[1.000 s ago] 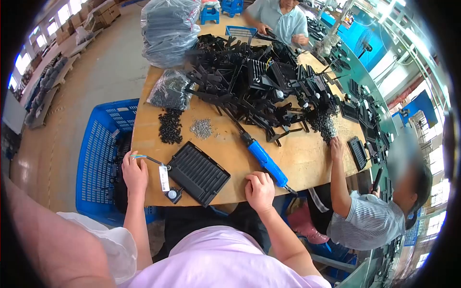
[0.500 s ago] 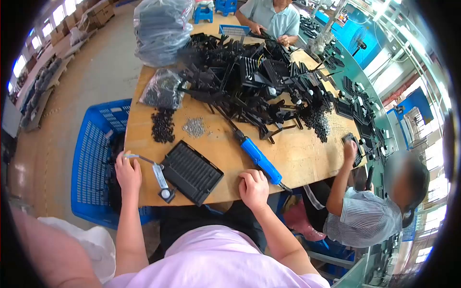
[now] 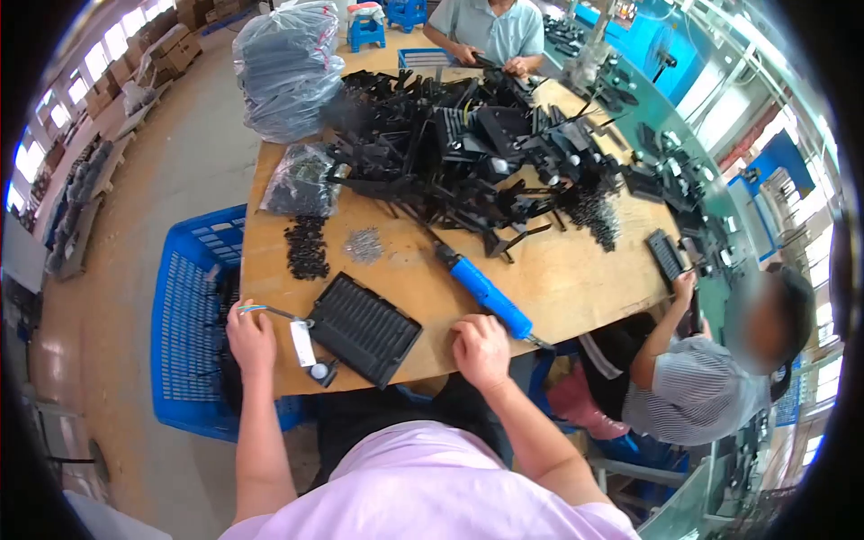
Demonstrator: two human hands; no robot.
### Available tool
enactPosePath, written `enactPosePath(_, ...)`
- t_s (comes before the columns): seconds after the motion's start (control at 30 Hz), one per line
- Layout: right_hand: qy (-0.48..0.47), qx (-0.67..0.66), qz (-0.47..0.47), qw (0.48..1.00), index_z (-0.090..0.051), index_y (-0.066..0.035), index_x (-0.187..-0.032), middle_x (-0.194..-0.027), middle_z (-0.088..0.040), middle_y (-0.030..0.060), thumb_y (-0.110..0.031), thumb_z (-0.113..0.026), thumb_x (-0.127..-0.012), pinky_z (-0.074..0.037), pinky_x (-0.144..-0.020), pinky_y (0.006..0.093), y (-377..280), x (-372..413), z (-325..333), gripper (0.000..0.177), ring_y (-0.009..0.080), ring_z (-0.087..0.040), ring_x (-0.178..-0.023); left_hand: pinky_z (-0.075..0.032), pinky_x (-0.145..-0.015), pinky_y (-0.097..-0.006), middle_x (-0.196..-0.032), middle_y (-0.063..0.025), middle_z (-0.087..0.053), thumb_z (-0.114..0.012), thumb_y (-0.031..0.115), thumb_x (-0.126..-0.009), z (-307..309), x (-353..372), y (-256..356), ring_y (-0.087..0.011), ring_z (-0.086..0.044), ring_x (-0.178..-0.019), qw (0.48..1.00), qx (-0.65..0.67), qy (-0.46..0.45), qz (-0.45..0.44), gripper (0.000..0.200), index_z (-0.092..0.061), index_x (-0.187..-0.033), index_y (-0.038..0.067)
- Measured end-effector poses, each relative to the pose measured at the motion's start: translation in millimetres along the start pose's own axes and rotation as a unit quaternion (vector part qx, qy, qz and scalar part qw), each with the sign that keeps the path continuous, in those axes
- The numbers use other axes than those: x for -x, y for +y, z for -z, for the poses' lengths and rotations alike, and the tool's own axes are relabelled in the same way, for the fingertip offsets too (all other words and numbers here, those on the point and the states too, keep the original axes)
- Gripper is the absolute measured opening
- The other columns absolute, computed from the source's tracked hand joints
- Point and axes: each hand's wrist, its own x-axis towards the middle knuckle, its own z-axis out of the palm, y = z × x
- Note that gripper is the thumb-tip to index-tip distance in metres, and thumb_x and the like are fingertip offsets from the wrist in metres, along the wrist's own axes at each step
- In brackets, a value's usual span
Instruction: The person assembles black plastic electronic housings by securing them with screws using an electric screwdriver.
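Observation:
My left hand lies at the table's left edge, thumb and fingers apart. Its fingertips are right at the bare wire ends of a black cable. That cable leads to a black rectangular ribbed housing lying on the table in front of me. A white tag and a small black part with a white dome lie beside the housing. With fingers curled in and nothing showing in them, my right hand rests at the front edge. Close to it lies a blue electric screwdriver.
Black brackets and housings are heaped across the table. Nearer are black screws, silver screws and a plastic bag. A blue crate stands left. Co-workers sit right and opposite.
The view has shifted slightly. My hands keep nearly the same places by the cable and the screwdriver. The co-worker on the right has moved a hand back from the black part on the table.

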Motion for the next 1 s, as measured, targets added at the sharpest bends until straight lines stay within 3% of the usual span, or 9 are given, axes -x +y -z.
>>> enactPosePath(0.63, 0.012, -0.006, -0.001, 1.0, -0.069, -0.008, -0.09, -0.097, -0.066, 0.0072, 0.0, -0.069, -0.073, -0.051, -0.076, 0.0402, -4, -3, 0, 0.02, 0.0297, -0.062, -0.087, -0.043, -0.107, -0.0475, -0.139, -0.0195, -0.054, -0.064, 0.009, -0.093, 3, 3, 0, -0.0389, -0.053, -0.126, 1.0, -0.003, -0.023, 0.016, 0.038, -0.059, -0.129, 0.002)
enactPosePath(0.93, -0.013, 0.01, -0.003, 1.0, -0.068, -0.01, -0.096, -0.1, -0.066, 0.0055, -0.005, -0.071, -0.072, -0.051, -0.077, 0.0396, 2, 2, -2, 0.025, 0.0275, -0.062, -0.09, -0.043, -0.108, -0.0474, -0.138, -0.0207, -0.055, -0.064, 0.011, -0.092, -9, 1, -11, -0.0391, -0.053, -0.127, 1.0, -0.001, -0.01, -0.005, 0.038, -0.059, -0.129, 0.0)
enactPosePath(1.0, 0.005, -0.01, -0.001, 1.0, -0.068, -0.009, -0.092, -0.098, -0.066, 0.0091, -0.002, -0.07, -0.072, -0.051, -0.076, 0.0407, -3, -2, 0, 0.021, 0.0303, -0.063, -0.088, -0.043, -0.108, -0.0472, -0.138, -0.0206, -0.055, -0.065, 0.012, -0.092, -5, 1, -12, -0.039, -0.053, -0.127, 1.0, -0.019, -0.011, -0.006, 0.038, -0.06, -0.128, 0.0)
